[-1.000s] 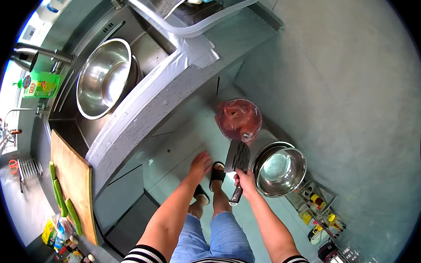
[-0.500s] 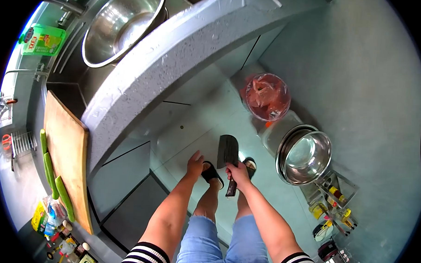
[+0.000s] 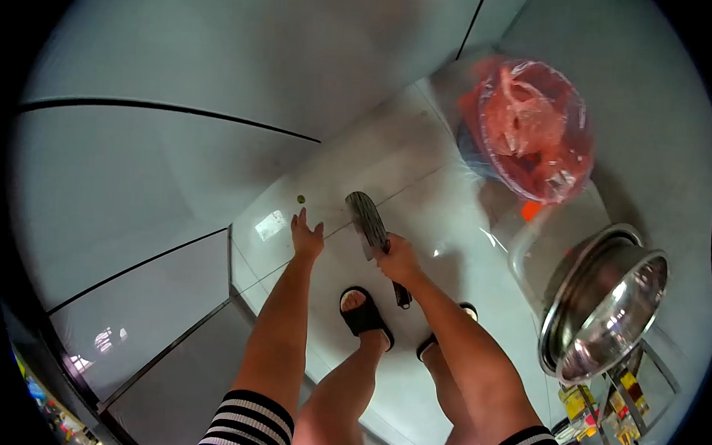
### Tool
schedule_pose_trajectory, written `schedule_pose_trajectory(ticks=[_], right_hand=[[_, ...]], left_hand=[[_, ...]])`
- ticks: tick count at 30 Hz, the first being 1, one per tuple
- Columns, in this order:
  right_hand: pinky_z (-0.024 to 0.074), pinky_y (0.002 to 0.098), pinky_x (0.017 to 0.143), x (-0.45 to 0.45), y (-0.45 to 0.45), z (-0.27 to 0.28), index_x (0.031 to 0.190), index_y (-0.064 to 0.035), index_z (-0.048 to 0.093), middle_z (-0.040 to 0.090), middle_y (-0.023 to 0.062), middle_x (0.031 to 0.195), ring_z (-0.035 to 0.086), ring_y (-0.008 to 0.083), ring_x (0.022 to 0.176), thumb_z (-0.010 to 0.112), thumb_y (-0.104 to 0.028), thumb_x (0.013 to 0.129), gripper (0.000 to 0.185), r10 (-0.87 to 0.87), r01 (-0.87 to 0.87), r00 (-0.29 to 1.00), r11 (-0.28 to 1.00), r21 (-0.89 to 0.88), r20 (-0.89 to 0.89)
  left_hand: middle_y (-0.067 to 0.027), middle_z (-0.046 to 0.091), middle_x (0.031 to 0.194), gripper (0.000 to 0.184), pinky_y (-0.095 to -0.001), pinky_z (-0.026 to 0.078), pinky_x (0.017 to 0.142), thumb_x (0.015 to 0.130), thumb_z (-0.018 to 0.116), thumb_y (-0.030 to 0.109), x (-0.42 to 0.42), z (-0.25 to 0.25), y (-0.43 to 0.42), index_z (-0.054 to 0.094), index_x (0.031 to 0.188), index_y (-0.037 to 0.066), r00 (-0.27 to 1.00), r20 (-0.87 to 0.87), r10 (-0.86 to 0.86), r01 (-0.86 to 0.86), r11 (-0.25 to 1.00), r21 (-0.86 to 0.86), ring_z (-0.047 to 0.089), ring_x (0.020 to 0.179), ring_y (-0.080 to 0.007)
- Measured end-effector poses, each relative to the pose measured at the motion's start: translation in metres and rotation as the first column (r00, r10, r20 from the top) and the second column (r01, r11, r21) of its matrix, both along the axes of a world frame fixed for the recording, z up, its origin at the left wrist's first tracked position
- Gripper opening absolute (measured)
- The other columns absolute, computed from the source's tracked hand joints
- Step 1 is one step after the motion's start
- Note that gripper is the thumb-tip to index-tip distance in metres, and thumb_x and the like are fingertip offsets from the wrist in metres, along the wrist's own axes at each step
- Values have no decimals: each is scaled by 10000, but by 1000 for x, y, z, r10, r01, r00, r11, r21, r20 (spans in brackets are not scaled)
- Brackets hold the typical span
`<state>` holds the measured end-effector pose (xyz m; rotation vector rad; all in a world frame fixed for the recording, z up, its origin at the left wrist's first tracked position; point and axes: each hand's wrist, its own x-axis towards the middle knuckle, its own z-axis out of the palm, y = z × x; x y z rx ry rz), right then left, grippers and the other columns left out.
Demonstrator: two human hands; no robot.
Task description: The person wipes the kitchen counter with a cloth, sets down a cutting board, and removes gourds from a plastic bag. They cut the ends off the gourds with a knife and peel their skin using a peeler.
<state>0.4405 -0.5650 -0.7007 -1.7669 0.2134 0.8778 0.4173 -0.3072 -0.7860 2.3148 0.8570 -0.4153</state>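
My right hand [image 3: 398, 259] grips a cleaver [image 3: 364, 212] by its handle, the dark, wet-looking blade pointing forward over the floor. My left hand [image 3: 307, 236] reaches down with fingers apart and holds nothing. Just beyond its fingertips, a small round green piece [image 3: 301, 199] lies on the tiled floor [image 3: 405, 177]; whether a finger touches it I cannot tell, though a slight gap seems to show.
White cabinet fronts [image 3: 170, 161] rise on the left. At right stand a bin lined with a clear bag holding red plastic [image 3: 536, 123], stacked steel bowls [image 3: 612, 310] and a rack with bottles [image 3: 640, 397]. My black slippers [image 3: 364, 313] are below my hands.
My view has dropped and come closer to the floor, so the counter and sink are out of sight. My left hand has moved toward the green piece; the cleaver has tilted in my right hand.
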Motion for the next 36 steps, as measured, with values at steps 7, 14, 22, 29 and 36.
schedule_pose_trajectory(ticks=[7,14,22,29,36], right_hand=[[502,443,689,28,0,-41,943,44,594,642,233,805,648,398,766,660,-162,808,255,205,-195,972,976,-97,112],[490,434,644,30,-27,-17,925,27,595,633,227,778,638,386,718,640,-157,832,211,79,-68,977,996,-60,199],[468,350,600,8,-94,135,952,-1,611,620,162,719,587,230,603,618,-149,859,176,-251,258,964,963,-80,90],[428,282,551,13,-176,280,977,-9,609,579,29,646,519,102,567,608,-129,878,156,-570,569,822,821,-44,5],[433,277,512,48,-231,311,970,-9,567,599,39,676,545,107,550,611,-127,904,142,-660,667,744,743,-55,105]], left_hand=[[-201,504,1218,410,-424,462,946,793,663,39,33,-51,32,552,1185,78,966,216,-139,103,980,169,513,1139,-382],[-136,597,820,143,-398,514,716,751,635,-7,37,-35,-20,581,871,49,947,242,-210,187,976,116,606,796,-288],[19,593,977,302,-308,523,790,911,607,146,56,116,-132,589,1208,97,932,-8,362,-256,643,-721,589,895,-101],[-6,603,1003,326,-294,528,820,898,640,170,136,276,-244,600,1202,60,983,64,170,-54,610,-791,590,929,-108],[-36,598,887,383,-263,532,634,880,639,100,224,236,-322,553,1251,57,989,-42,139,-111,538,-836,589,721,-111]])
